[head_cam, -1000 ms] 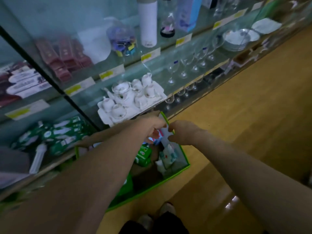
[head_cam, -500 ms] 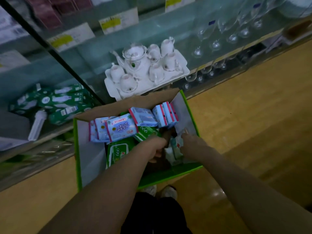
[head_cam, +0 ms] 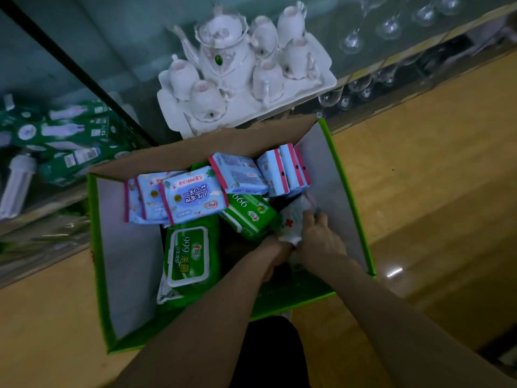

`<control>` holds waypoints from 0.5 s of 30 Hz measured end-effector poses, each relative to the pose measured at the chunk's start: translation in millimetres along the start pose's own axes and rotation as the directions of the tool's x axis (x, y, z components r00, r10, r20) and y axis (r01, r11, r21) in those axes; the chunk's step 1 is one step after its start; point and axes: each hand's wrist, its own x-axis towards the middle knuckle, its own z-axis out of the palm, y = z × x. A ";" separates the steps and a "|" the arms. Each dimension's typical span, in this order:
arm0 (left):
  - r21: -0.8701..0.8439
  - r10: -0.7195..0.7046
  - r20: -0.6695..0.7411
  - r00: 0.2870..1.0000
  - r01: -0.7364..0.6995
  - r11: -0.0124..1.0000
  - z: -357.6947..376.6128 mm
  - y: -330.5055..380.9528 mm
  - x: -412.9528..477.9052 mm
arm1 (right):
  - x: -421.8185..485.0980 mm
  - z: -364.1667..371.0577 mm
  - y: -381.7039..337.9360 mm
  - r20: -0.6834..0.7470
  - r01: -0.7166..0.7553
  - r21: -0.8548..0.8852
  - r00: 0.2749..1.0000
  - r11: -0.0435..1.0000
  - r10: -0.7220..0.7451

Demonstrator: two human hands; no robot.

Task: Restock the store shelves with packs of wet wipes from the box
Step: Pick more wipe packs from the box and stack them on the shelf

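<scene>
Well, R hand (head_cam: pixel 319 239) grips white pk (head_cam: pixel 292 219) in box (head_cam: pixel 126 275).

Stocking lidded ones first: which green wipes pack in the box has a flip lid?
The larger green pack lying flat toward the left of the box, white-rimmed lid facing up. The smaller green pack beside it shows no lid.

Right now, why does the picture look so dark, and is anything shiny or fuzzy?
Head view: dim all over, with deep shadow inside the box where the right hand grips a white pack; head view: one bright glare spot on the floor; head view: the tea set and glasses look smeary, while the green pack shows a readable 999.
</scene>
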 end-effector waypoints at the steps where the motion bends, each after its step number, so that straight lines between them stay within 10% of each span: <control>1: -0.029 -0.026 -0.031 0.999 0.025 0.999 -5.5 -2.5 3.6 | 3.3 2.2 -1.4 -0.004 -0.004 -0.012 1.000 1.000 0.004; 8: -0.177 -0.124 -0.030 0.992 0.116 0.977 -22.0 -18.2 27.0 | 30.3 14.3 -4.1 0.115 -0.191 0.145 0.978 0.971 0.175; 15: -0.099 -0.157 -0.066 0.985 0.150 0.984 -39.6 -38.6 31.5 | 30.2 15.7 3.1 0.171 -0.058 -0.108 0.982 0.992 0.076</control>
